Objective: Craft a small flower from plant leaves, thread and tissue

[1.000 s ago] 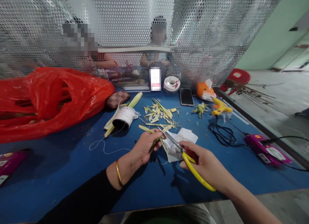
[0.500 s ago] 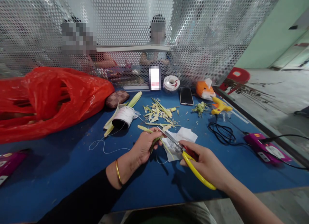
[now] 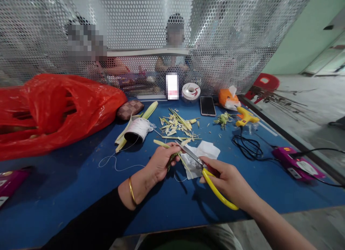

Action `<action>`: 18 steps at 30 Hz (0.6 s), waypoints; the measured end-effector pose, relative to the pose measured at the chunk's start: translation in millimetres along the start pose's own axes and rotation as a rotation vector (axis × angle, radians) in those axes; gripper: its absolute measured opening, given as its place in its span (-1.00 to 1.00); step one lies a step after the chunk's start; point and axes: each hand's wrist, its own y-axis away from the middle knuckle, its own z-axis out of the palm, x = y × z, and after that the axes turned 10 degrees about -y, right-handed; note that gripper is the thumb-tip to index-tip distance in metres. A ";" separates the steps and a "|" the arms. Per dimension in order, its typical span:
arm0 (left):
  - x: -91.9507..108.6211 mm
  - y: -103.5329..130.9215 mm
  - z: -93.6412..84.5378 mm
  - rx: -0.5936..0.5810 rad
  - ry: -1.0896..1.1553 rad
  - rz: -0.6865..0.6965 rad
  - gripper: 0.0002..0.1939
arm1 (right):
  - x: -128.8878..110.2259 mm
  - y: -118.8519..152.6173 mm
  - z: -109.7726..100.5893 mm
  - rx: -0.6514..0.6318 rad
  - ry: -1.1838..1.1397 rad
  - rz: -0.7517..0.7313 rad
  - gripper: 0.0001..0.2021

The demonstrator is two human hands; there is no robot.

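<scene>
In my left hand (image 3: 163, 160), fingers closed, is a pale green leaf strip (image 3: 161, 143) along with a darker green piece mostly hidden by the fingers. My right hand (image 3: 226, 178) grips yellow-handled scissors (image 3: 219, 192). Their blades (image 3: 190, 152) reach up and left to the left fingertips, beside the strip. Beneath the blades lies a crumpled white tissue (image 3: 206, 151). Just beyond the hands, cut leaf scraps (image 3: 176, 125) are heaped on the blue table (image 3: 161, 214). A white thread spool (image 3: 137, 129) rests on its side near long leaf pieces (image 3: 150, 110).
A red plastic bag (image 3: 54, 113) fills the left side. Along the back are a checkered pouch (image 3: 130, 110), ribbon roll (image 3: 191, 92), dark phone (image 3: 207, 106) and orange tissue pack (image 3: 228, 98). To the right, a yellow glue gun (image 3: 245, 117) is corded near a purple power strip (image 3: 299, 165).
The hands and scissors hold nearly the same pose, with the scissor handle shifted slightly. The whole view has moved a little. Nothing was picked up or released.
</scene>
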 end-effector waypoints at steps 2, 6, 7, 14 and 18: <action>-0.5 -0.1 -0.1 0.002 -0.003 0.003 -0.90 | 0.4 0.9 0.6 -0.006 0.001 0.011 -0.63; -1.3 -0.7 0.1 0.004 -0.004 0.001 -0.89 | 1.2 3.2 0.9 -0.017 0.006 0.022 -0.62; -1.5 -1.0 0.1 0.004 -0.003 -0.002 -0.88 | 0.9 3.5 0.6 -0.018 0.010 0.021 -0.63; -3.1 -1.6 -1.3 -0.029 -0.039 0.028 -0.87 | -14.1 1.4 -1.7 -0.028 0.097 0.120 -0.51; -2.8 0.1 -0.6 -0.047 -0.062 0.047 -0.87 | -21.9 -0.5 0.1 -0.055 0.091 0.134 -0.56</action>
